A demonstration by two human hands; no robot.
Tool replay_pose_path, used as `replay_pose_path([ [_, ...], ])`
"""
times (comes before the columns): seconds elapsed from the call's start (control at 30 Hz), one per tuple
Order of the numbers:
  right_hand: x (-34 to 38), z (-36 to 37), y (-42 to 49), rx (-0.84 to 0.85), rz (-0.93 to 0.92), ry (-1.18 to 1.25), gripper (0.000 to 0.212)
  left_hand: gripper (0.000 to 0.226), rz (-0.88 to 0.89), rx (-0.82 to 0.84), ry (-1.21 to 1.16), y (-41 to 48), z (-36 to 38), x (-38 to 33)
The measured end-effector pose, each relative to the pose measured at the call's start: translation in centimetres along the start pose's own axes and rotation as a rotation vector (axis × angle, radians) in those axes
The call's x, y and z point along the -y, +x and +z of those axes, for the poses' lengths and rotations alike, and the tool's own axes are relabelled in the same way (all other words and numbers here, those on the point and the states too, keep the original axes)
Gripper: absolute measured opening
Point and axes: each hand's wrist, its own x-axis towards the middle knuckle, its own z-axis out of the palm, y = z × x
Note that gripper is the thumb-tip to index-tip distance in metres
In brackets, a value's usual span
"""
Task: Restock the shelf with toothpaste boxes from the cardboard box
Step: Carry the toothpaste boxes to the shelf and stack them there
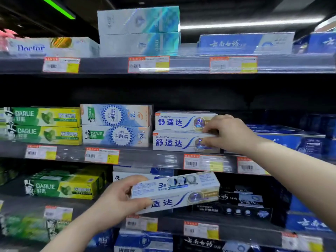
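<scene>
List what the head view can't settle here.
Cardboard box: outside the head view.
Stacked Sensodyne boxes: right ends hidden by the right hand; which one it pinches is unclear.
Held box: left end covered by the left hand.
Price tags: print blurred, too small.
Middle shelf: rear behind the stack is dark.

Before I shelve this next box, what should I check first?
1. Left hand grips the held Sensodyne box: ok.
2. It matches the upper stacked box and lower stacked box: ok.
3. Right hand free of the stack: not ok, it pinches the lower stacked box's end.
4. Space above the stack: ok, open gap.
5. Space behind the stack: cannot tell.
</scene>
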Motion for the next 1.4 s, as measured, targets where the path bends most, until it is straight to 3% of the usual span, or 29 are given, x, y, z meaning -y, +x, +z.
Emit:
replay_pose_path([
  [0.2,-1.8,-1.8,0.3,-0.085,-0.004,0.146,0.038,0.034,0.119,-0.098,0.182,2.3,-1.2,-3.8],
  [0.33,-4.0,-3.9,0.0,-0.164,0.06,0.15,0.026,0.028,0.219,-0.127,0.239,5.8,-2.5,-8.1],
  [0.47,-5.5,-4.5,-0.9,-0.168,0.082,0.114,0.031,0.022,0.257,-0.047,0.282,9.4,-2.6,-11.2],
  [0.67,-6.3,-4.2,-1.6,-0.123,0.084,0.1,0.047,0.06,0.143,0.152,0.313,12.1,-3.0,-12.0],
  [0.8,-5.6,-3.5,-1.4,-0.097,0.051,0.107,0.047,0.031,0.184,0.052,0.458,12.9,-2.7,-11.6],
  [0.97,-4.6,-2.6,-1.0,-0.056,0.006,0.153,0.052,0.037,0.401,-0.192,0.767,12.9,-2.1,-11.2],
  [1.1,-3.9,-2.2,-1.1,-0.052,-0.023,0.124,0.039,0.036,0.503,-0.227,0.968,12.6,-2.1,-10.7],
  [1.23,-3.7,-1.6,-1.0,-0.051,-0.03,0.106,0.033,0.037,0.531,-0.228,0.98,12.1,-2.2,-10.3],
  [1.4,-3.7,-1.0,-1.1,-0.112,-0.042,0.162,0.023,0.061,0.494,-0.211,1.122,11.9,-2.4,-9.9],
])
